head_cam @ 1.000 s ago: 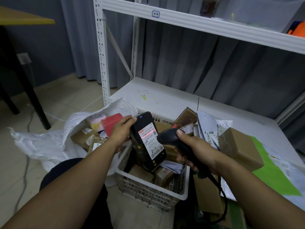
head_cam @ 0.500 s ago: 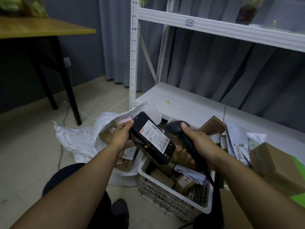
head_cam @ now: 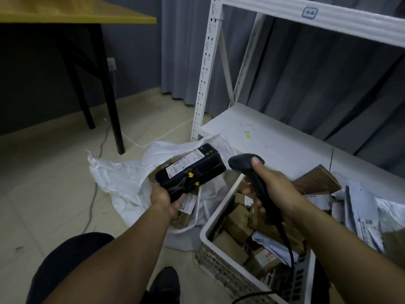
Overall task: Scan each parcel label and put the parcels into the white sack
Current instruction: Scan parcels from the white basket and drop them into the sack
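Since a second ago the black parcel (head_cam: 190, 170) has swung left, away from the scanner (head_cam: 245, 162) and off the crate (head_cam: 210, 224), and now hangs tilted over the open mouth of the white sack (head_cam: 122, 176), not yet in it. Its label (head_cam: 184, 163) faces up and away from the scanner head, so I judge the scan done. My left hand (head_cam: 164, 198) holds the parcel by its near end only, fingers (head_cam: 178, 199) clamped underneath and thumb side on top. My right hand (head_cam: 271, 189) is wrapped round the scanner grip, thumb up on the head. Handling notes, judged: a long rigid box, glossy wrap, likely slick. Held at one end it levers on the wrist, so moderate weight at most. The corners look firm and I see no sag. A better hold would be across the middle of the long sides. Brown boxes already in the sack (head_cam: 182, 218) lie directly below. Lower the parcel rather than drop it, since the contents are unknown.
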